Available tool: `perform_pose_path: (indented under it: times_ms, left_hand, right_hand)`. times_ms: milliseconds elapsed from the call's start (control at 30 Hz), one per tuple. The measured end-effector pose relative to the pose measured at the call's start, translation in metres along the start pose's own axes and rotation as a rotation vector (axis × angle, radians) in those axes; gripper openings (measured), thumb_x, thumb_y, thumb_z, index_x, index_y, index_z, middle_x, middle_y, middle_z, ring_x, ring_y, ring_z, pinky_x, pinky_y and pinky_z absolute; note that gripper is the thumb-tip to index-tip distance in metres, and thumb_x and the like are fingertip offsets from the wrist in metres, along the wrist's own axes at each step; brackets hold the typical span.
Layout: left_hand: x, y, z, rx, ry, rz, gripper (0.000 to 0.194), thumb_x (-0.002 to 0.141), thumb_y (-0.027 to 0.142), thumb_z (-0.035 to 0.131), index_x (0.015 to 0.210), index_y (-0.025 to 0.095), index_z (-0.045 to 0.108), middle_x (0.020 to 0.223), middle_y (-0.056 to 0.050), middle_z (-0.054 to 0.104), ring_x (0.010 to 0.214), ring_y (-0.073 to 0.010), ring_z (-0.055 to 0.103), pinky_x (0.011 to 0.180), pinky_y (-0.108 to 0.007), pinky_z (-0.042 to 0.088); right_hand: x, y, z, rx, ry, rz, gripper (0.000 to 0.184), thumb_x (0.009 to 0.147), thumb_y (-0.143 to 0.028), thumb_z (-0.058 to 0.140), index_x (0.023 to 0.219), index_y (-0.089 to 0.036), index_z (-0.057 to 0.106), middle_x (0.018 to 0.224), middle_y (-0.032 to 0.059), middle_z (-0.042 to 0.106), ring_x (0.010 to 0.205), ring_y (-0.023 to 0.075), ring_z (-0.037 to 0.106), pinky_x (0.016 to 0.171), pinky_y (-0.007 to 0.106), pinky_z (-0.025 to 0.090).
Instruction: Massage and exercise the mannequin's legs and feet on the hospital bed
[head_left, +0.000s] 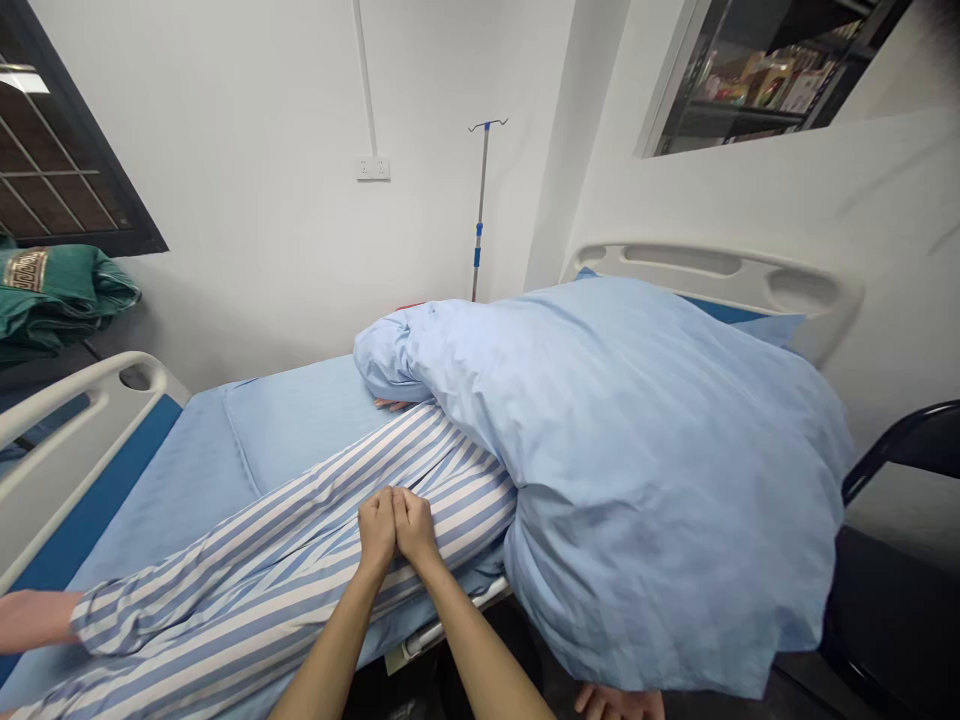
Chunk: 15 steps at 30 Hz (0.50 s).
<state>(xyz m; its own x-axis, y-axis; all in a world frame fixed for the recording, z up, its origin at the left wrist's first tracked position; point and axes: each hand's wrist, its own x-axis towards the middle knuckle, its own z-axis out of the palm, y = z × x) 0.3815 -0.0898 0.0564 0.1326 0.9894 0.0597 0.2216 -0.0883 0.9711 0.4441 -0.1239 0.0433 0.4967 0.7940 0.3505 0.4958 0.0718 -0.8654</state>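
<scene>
My left hand (377, 527) and my right hand (415, 525) are closed into fists, side by side and touching, backs upward. Nothing shows in either fist. Below them are the blue-and-white striped trousers (300, 540) of a figure lying on the bed; whether a person or a manikin, I cannot tell. Whether my fists touch the cloth is unclear. A light blue quilt (622, 450) covers the figure's upper body and drapes over the bed's near side. A bare foot or ankle (37, 620) shows at the left, and a hand (621, 702) hangs below the quilt.
The bed has a footboard (82, 400) at the left and a headboard (697, 260) at the right. An IV pole (481, 190) stands by the wall. A black chair (892, 570) is at the right, and folded green cloth (67, 300) lies beyond the footboard.
</scene>
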Motion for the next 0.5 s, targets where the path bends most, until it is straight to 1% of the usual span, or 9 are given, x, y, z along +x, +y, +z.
perform_pose_path:
  times_ms: [67,100,233,300,400,500]
  left_hand:
    - [0.001,0.003,0.007,-0.059,-0.002,0.001,0.041,0.077,0.047,0.043,0.048,0.019,0.039,0.045,0.004,0.039,0.05,-0.0099,0.035,0.05,-0.023,0.028]
    - [0.0,0.002,0.009,-0.046,-0.006,0.008,0.042,0.078,0.047,0.043,0.047,0.019,0.039,0.045,0.004,0.039,0.049,-0.0099,0.036,0.049,-0.023,0.028]
    - [-0.003,-0.012,0.008,0.169,-0.049,0.082,0.042,0.081,0.046,0.04,0.05,0.018,0.046,0.045,0.002,0.046,0.049,-0.0109,0.039,0.05,-0.024,0.027]
    - [-0.003,-0.016,0.006,0.227,-0.04,0.11,0.043,0.083,0.045,0.037,0.051,0.019,0.047,0.047,0.001,0.049,0.05,-0.0112,0.041,0.052,-0.024,0.028]
    - [-0.003,-0.016,0.006,0.258,-0.012,0.118,0.044,0.085,0.044,0.033,0.051,0.019,0.046,0.049,0.0,0.051,0.051,-0.0112,0.041,0.053,-0.024,0.028]
    - [-0.003,-0.013,0.008,0.278,-0.031,0.127,0.044,0.085,0.043,0.033,0.05,0.018,0.046,0.05,-0.001,0.053,0.052,-0.0115,0.042,0.053,-0.024,0.027]
  right_hand:
    - [0.001,0.001,-0.002,0.075,0.032,0.014,0.039,0.093,-0.033,0.027,0.065,-0.019,0.05,0.062,0.0021,0.057,0.059,0.013,0.05,0.057,0.023,0.03]
    - [0.001,0.001,-0.002,0.099,0.039,0.017,0.038,0.092,-0.033,0.028,0.064,-0.019,0.049,0.061,0.0015,0.056,0.058,0.013,0.049,0.056,0.023,0.031]
    - [0.0,0.003,0.001,0.129,0.04,0.022,0.033,0.09,-0.032,0.034,0.06,-0.02,0.044,0.055,-0.0014,0.05,0.053,0.0121,0.045,0.053,0.022,0.03]
    - [0.0,0.003,0.003,0.128,0.046,0.03,0.033,0.09,-0.032,0.035,0.06,-0.02,0.043,0.055,-0.0016,0.05,0.053,0.0118,0.045,0.052,0.022,0.03]
    - [0.003,0.001,0.0,0.071,0.026,0.03,0.036,0.091,-0.033,0.032,0.06,-0.02,0.045,0.055,-0.0008,0.051,0.053,0.0117,0.046,0.052,0.022,0.028]
    - [0.008,0.001,-0.01,-0.07,-0.023,-0.028,0.037,0.091,-0.033,0.032,0.06,-0.019,0.048,0.054,0.0002,0.054,0.052,0.0118,0.046,0.053,0.023,0.026]
